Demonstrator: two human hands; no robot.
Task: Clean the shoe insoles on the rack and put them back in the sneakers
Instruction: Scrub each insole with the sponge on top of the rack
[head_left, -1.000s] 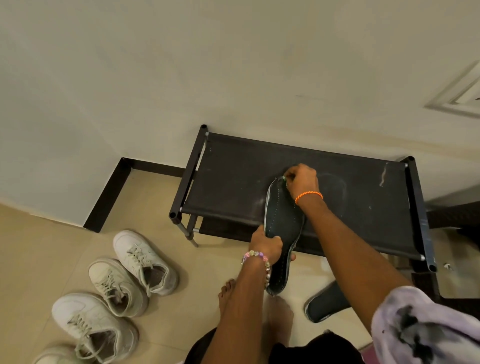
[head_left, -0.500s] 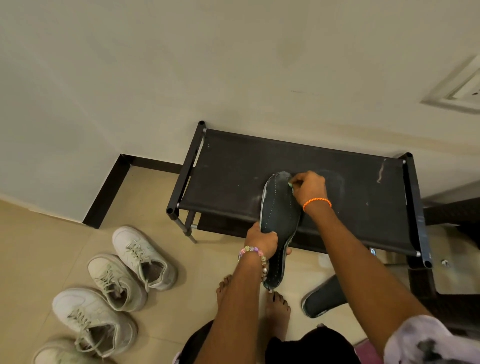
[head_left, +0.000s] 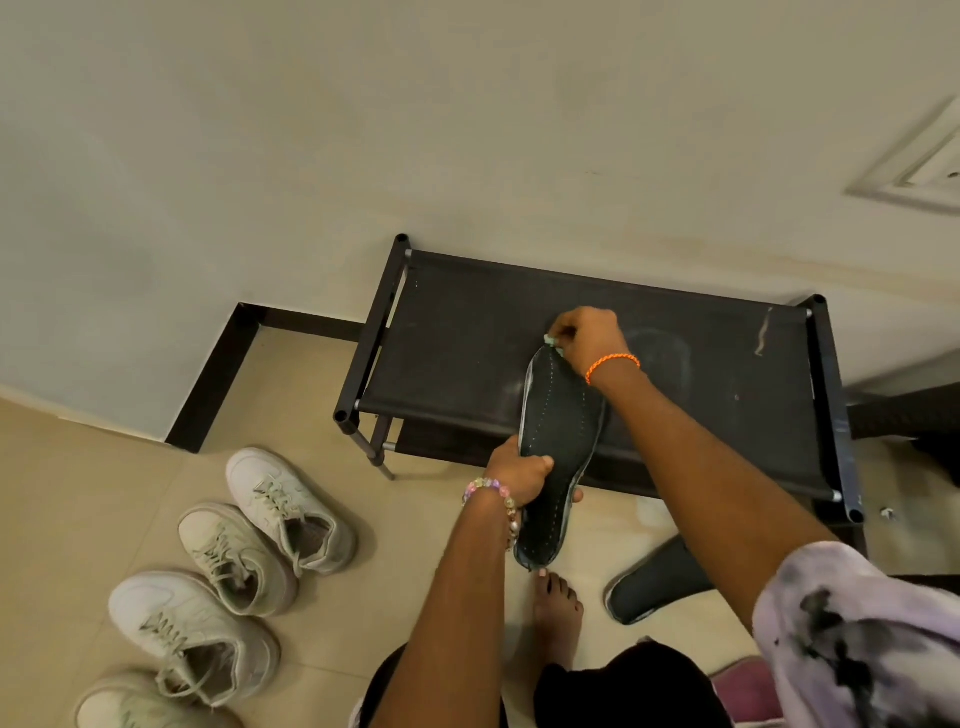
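Note:
A dark insole (head_left: 558, 447) with dotted perforations is held over the front edge of the black shoe rack (head_left: 467, 353), toe end up on the rack's fabric. My left hand (head_left: 519, 473) grips the insole at its middle. At the toe tip, my right hand (head_left: 589, 338) pinches a small pale green cleaning piece (head_left: 549, 340) against it. A second dark insole (head_left: 654, 587) lies on the floor, partly hidden by my right arm. Several white sneakers (head_left: 291, 509) stand on the floor at the lower left.
The rack stands against a pale wall with a dark skirting (head_left: 208, 384) to its left. My bare foot (head_left: 558, 613) is on the tiled floor below the held insole. A dark piece of furniture (head_left: 914, 415) sits to the rack's right. A faint dusty outline (head_left: 662, 358) marks the rack top.
My right hand slid down the insole's toe area and has come back up to the tip. My left hand keeps its grip on the insole's middle.

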